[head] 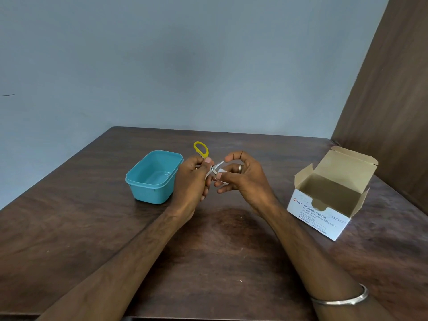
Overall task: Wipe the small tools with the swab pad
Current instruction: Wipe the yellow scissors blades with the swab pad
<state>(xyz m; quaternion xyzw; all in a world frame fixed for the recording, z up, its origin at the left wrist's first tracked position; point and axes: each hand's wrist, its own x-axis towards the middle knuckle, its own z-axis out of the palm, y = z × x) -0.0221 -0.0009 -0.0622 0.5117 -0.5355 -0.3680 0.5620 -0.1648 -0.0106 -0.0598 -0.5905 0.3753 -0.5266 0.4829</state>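
Wooden table, left hand gripping scissors, right hand pinching swab pad

one scissors, one tub, one box

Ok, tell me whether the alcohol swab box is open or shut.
Open. The alcohol swab box has its lid flap standing up and side flaps spread, so the brown inside shows. No swabs are visible inside.
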